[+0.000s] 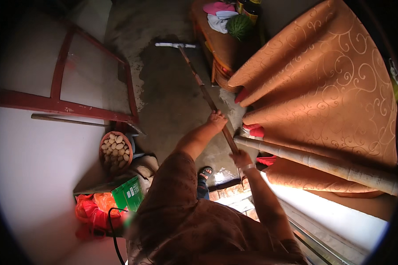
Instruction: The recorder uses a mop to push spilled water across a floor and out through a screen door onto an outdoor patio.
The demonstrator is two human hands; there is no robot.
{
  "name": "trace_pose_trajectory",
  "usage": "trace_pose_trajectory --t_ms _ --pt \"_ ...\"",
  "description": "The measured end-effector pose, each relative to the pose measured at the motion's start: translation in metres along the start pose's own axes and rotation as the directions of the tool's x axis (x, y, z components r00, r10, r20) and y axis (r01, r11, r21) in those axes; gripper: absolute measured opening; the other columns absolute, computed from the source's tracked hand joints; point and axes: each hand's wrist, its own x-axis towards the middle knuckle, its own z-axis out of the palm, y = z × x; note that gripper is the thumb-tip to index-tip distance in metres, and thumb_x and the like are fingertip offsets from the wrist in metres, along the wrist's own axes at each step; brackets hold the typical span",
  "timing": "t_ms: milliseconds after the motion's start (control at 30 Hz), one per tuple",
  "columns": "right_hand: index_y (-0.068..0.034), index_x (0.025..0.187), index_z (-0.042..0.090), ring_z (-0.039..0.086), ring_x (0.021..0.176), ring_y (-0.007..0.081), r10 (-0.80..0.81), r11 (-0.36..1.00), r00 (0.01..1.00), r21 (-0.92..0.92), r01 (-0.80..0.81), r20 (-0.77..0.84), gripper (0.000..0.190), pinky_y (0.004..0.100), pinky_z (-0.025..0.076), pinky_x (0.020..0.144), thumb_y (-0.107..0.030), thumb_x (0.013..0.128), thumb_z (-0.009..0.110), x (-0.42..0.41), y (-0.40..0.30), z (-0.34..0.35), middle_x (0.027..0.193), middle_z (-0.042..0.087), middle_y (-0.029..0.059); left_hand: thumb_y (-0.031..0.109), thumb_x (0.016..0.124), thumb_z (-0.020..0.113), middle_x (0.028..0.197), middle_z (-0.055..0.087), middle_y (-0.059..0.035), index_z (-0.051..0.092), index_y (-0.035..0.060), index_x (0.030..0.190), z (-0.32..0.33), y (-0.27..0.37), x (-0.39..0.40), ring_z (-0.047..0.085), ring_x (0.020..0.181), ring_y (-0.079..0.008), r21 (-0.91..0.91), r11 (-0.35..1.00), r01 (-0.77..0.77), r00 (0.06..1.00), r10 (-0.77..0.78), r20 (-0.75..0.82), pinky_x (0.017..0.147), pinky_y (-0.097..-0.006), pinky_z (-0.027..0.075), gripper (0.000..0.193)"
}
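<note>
My left hand [217,120] grips the middle of a long wooden handle [200,86]. Lower down, nearer my body, my right hand [242,159] is closed around the same handle. At the handle's far end, a wide, flat head [176,45], pale with a dark edge, rests on the dark, wet-looking concrete floor [169,96]; it looks like a floor squeegee or mop. The handle slants from upper left to lower right, passing in front of me. One sandalled foot [205,173] shows below my forearms.
On the right stand an orange patterned curtain [318,82] and a slanting bamboo pole [305,159]. A wooden table [207,29] carries a watermelon [240,27]. To the left are a red-framed door [56,82], a basket of potatoes or similar [116,147] and a green box [129,192].
</note>
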Motion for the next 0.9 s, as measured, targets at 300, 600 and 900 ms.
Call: trace_pose_trajectory --t_ms 300,600,900 --pt "0.002 0.091 0.053 0.058 0.08 0.0353 -0.012 0.902 0.999 -0.432 0.024 0.03 0.038 0.0409 0.046 0.07 -0.02 0.062 0.061 0.0 -0.011 0.031 0.081 0.059 0.0231 0.017 0.069 0.062 0.132 0.03 -0.0065 0.044 0.0194 0.112 0.039 0.021 -0.049 0.024 0.123 -0.0334 -0.245 0.959 0.14 0.983 -0.164 -0.084 0.09 -0.0489 0.029 0.047" --pt "-0.006 0.1 0.048 0.055 0.082 0.039 0.179 0.872 0.98 -0.474 -0.119 0.083 0.038 0.0462 0.043 0.068 -0.024 0.068 0.058 -0.224 0.118 -0.007 0.083 0.059 0.0223 0.023 0.074 0.051 0.098 0.058 -0.0022 0.063 0.0194 0.089 0.152 0.134 -0.07 0.044 0.103 -0.023 -0.097 0.993 -0.066 0.996 0.072 0.058 0.086 -0.0506 0.028 0.019" --pt "-0.011 0.101 0.047 0.056 0.068 0.0406 0.174 0.933 0.985 -0.321 -0.162 0.01 0.035 0.0468 0.042 0.055 -0.029 0.073 0.057 -0.37 0.284 -0.042 0.067 0.057 0.0216 0.023 0.057 0.06 0.08 0.06 -0.0075 0.063 0.0113 0.078 0.176 0.357 -0.155 0.055 0.084 -0.0245 -0.474 0.677 -0.564 0.687 0.703 0.186 0.073 -0.042 0.04 0.024"
